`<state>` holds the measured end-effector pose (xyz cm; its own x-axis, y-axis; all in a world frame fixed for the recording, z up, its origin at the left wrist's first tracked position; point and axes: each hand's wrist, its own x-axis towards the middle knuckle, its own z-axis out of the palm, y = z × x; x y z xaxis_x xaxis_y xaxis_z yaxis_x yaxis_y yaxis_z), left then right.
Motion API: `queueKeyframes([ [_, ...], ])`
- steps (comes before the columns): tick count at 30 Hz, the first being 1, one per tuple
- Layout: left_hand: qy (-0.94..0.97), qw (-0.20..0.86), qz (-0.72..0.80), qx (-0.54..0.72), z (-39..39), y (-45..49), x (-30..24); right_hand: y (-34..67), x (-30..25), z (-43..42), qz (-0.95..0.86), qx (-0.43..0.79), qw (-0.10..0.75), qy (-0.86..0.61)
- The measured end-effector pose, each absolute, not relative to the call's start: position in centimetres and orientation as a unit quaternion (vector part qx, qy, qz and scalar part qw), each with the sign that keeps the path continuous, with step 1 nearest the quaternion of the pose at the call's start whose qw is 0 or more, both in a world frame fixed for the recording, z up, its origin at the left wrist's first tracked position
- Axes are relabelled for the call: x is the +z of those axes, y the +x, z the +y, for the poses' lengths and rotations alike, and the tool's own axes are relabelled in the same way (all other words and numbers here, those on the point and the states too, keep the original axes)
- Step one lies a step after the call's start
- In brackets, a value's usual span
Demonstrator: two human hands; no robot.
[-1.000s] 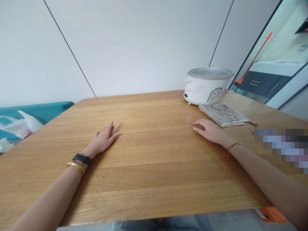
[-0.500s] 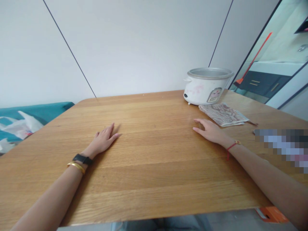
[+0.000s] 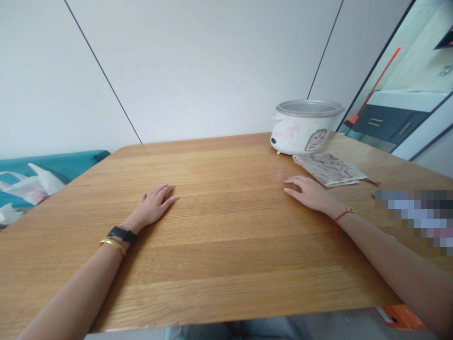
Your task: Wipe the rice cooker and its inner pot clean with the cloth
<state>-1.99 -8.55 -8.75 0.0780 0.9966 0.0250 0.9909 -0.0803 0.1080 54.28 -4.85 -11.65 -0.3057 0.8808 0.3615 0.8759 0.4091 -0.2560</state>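
My left hand [image 3: 155, 205] rests palm down on the wooden table [image 3: 219, 226], fingers stretched out and thumb apart, holding nothing. On the right side of the table lies my right hand [image 3: 308, 192], also empty, its fingers slightly curved with a gap between thumb and forefinger. Just beyond the right hand is a folded checked cloth [image 3: 327, 169] with a brown pattern. Behind that cloth stands a white rice cooker [image 3: 297, 130] without a lid, a grey rim round its top. Its inside is mostly hidden.
A pixelated patch covers something at the table's right edge. White plastic bags [image 3: 35, 184] lie on a teal seat [image 3: 81, 163] at the left. A pale panelled wall [image 3: 212, 66] rises behind the table. An orange object [image 3: 403, 316] is below the front edge, near my right arm.
The fingers of my left hand have lowered and shifted slightly to the right. My right forefinger has bent down a little. The cooker and cloth have stayed in place.
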Motion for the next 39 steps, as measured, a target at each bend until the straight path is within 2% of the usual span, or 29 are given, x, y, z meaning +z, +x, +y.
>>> queueKeyframes([
  [39,0.727,0.028,0.683,0.057,-8.63,-1.81,-8.78,54.25,-11.73,-4.86,-0.811,0.007,0.229,-0.538],
])
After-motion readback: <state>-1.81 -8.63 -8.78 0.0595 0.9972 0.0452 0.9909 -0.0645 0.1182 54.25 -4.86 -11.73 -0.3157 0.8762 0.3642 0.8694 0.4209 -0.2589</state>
